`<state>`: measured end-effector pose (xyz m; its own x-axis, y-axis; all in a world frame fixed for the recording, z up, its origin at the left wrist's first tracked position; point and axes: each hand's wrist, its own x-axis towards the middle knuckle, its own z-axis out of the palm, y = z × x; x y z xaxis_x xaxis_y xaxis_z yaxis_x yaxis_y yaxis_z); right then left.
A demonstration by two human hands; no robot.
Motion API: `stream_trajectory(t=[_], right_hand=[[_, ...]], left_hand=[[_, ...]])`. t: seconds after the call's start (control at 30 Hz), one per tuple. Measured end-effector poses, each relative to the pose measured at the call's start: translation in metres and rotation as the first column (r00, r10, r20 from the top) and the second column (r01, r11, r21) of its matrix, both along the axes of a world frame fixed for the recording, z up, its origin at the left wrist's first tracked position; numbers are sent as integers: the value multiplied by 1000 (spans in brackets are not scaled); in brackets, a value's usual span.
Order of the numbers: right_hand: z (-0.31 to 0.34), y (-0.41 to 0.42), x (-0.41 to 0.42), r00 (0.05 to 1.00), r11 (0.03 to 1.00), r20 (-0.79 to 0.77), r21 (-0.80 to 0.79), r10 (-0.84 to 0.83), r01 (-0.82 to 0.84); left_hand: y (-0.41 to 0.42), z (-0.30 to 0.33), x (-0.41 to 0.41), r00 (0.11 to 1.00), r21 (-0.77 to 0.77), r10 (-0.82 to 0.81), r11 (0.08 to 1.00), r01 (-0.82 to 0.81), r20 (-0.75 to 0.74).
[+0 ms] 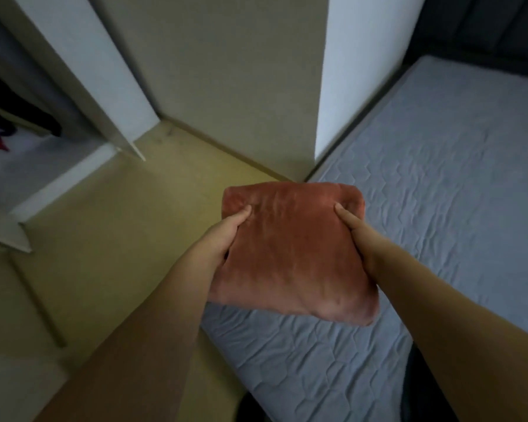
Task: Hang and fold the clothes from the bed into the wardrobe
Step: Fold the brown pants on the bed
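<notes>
A folded rust-red garment is held in the air over the corner of the bed. My left hand grips its left side, thumb on top and fingers hidden beneath. My right hand grips its right side the same way. The wardrobe stands open at the far left, with dark and red clothes hanging inside above a pale bottom shelf.
The wardrobe's white door swings out toward the room. A beige wall and a white panel stand behind. Yellowish floor lies between wardrobe and bed. The mattress has a grey quilted cover.
</notes>
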<state>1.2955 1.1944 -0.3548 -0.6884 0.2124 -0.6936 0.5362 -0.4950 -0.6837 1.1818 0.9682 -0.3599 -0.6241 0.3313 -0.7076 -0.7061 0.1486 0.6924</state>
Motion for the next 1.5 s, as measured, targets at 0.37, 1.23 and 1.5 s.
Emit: stream_trajectory(t=[0.37, 1.23, 1.5], right_hand=[[195, -250, -107, 904, 916, -158, 122, 397, -381], [383, -630, -594, 545, 639, -378, 192, 748, -745], [410, -730, -771, 446, 570, -397, 290, 802, -769]], left_hand=[[-276, 192, -8, 900, 38, 406, 913, -406, -156], [-668, 388, -408, 611, -82, 595, 678, -731, -523], [-770, 414, -593, 518, 40, 621, 662, -749, -588]])
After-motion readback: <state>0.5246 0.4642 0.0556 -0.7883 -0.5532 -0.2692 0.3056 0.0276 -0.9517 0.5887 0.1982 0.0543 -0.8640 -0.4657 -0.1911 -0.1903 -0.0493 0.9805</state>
